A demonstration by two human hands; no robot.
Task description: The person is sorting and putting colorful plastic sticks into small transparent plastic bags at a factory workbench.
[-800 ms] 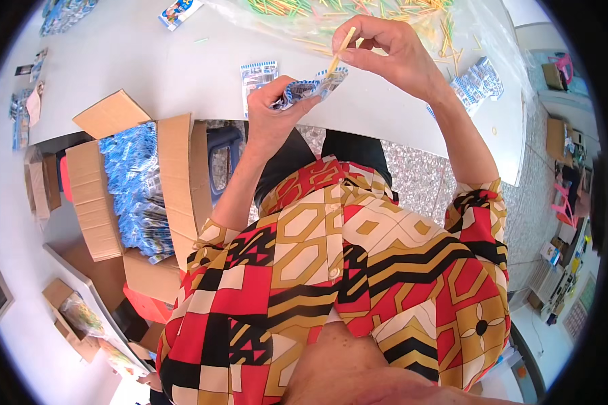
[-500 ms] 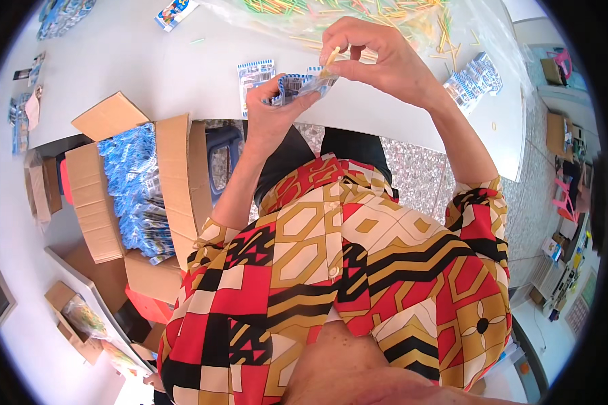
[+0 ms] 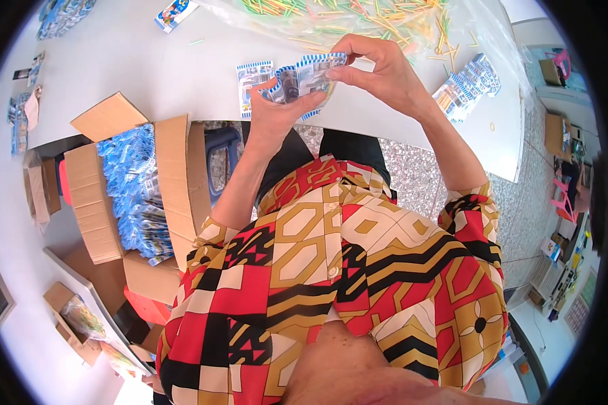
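Observation:
My left hand is closed around a few small blue-and-white plastic packets, thumb across their front. The rightmost packet is tilted and partly see-through, with a striped edge; something yellowish shows through its right side. My right hand pinches that packet's upper right corner between thumb and fingers. Just left of my left hand, another printed packet lies on the white table. Beyond my hands, many thin yellow, green and pinkish sticks lie loose on a clear plastic sheet.
More packets lie in an overlapping pile to the right, near a small ring. A cardboard box stuffed with blue packets stands open at left below the table. A blue stool is beside it. A single packet lies far left.
The yellowish sticks in my right hand at the packet's mouth no longer show in its fingers. That hand now grips the packet's corner, and the packet has been turned more upright.

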